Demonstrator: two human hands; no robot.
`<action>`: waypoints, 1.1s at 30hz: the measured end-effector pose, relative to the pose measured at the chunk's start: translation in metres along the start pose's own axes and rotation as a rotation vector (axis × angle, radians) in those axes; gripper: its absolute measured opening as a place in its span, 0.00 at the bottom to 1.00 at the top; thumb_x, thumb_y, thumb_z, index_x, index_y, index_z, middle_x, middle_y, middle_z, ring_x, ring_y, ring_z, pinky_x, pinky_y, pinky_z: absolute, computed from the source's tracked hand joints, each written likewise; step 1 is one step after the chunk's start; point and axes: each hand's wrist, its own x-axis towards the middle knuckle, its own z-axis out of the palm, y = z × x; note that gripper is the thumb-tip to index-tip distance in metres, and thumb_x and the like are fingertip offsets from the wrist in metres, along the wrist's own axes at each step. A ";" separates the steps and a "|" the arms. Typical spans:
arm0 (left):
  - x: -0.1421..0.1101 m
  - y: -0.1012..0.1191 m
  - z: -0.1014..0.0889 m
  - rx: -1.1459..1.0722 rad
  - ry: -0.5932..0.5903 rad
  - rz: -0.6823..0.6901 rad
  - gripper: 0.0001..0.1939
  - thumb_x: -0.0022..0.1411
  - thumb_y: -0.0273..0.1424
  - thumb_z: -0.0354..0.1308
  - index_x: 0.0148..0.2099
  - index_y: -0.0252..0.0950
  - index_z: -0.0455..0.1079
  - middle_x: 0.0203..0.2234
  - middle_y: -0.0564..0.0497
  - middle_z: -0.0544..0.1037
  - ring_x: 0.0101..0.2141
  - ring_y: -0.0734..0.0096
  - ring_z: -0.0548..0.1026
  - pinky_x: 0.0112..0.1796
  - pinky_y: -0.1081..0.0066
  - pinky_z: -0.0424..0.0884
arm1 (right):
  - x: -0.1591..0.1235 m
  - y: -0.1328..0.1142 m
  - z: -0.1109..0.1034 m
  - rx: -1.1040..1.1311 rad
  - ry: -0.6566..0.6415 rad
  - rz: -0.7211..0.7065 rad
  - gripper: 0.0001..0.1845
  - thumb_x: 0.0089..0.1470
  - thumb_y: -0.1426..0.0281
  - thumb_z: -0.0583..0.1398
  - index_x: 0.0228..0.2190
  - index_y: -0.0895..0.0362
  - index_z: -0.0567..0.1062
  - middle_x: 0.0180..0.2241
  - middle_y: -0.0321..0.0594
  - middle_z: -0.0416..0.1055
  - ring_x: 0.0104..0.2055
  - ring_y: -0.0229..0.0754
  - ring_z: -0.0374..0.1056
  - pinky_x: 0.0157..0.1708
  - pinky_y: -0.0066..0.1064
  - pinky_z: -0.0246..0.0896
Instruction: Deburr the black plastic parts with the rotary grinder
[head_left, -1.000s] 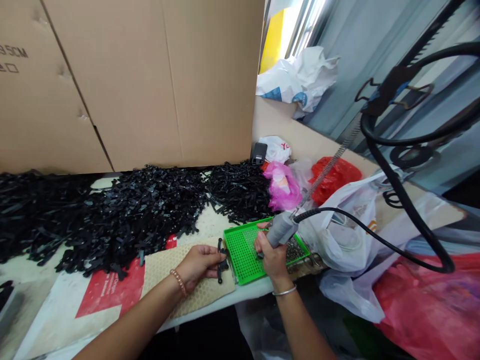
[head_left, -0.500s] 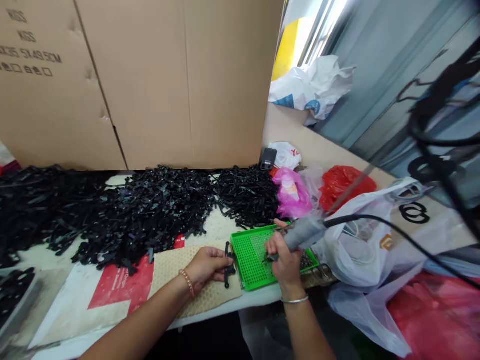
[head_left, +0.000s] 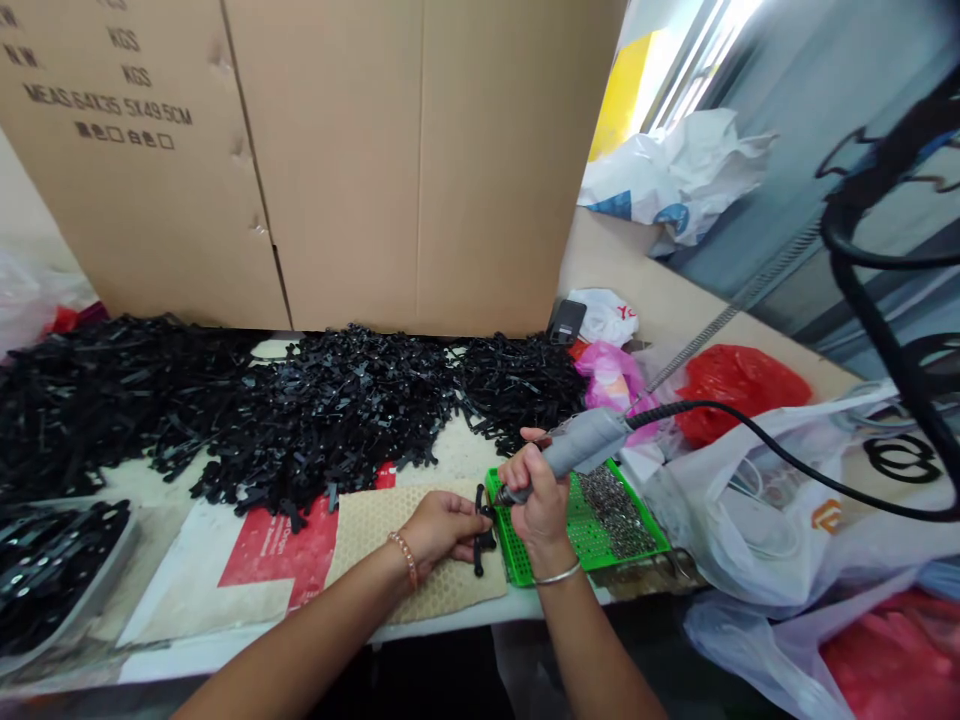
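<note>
Between the thumb and fingers of my left hand (head_left: 442,530) is a small black plastic part (head_left: 479,560), held upright over a tan honeycomb-patterned pad (head_left: 367,540). My right hand (head_left: 538,500) is wrapped round a grey electric screwdriver (head_left: 589,440), its body lying slantwise with a cable at the back. The screwdriver's tip points left and meets or nearly meets the black part; exact contact is too small to tell. Below the right hand sits a green perforated tray (head_left: 592,548), with many small metal screws (head_left: 619,510) heaped on its right side.
Heaps of black parts (head_left: 337,400) spread along the back, before a large cardboard box (head_left: 345,170). A white bin (head_left: 97,590) of black parts stands at left. Plastic bags (head_left: 742,390) crowd the right. A coil spring (head_left: 739,300) and black cable (head_left: 757,440) run to the screwdriver.
The screwdriver has moved left from over the tray to the black part, with my right hand on it. My left hand keeps its hold. The view has shifted left.
</note>
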 end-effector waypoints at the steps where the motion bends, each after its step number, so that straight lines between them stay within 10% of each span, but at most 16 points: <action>1: 0.000 0.000 0.000 -0.003 -0.004 0.000 0.18 0.34 0.37 0.73 0.24 0.31 0.71 0.20 0.50 0.76 0.20 0.76 0.71 0.23 0.74 0.71 | 0.000 0.000 0.000 0.006 0.001 0.001 0.13 0.48 0.63 0.64 0.34 0.54 0.68 0.15 0.23 0.51 0.16 0.31 0.47 0.18 0.24 0.48; 33: 0.005 -0.004 -0.003 0.052 -0.019 0.004 0.22 0.33 0.41 0.73 0.25 0.29 0.73 0.20 0.51 0.75 0.20 0.78 0.70 0.23 0.74 0.72 | -0.006 0.004 -0.005 0.047 0.000 -0.058 0.18 0.49 0.65 0.64 0.42 0.53 0.68 0.16 0.24 0.53 0.17 0.33 0.48 0.19 0.25 0.49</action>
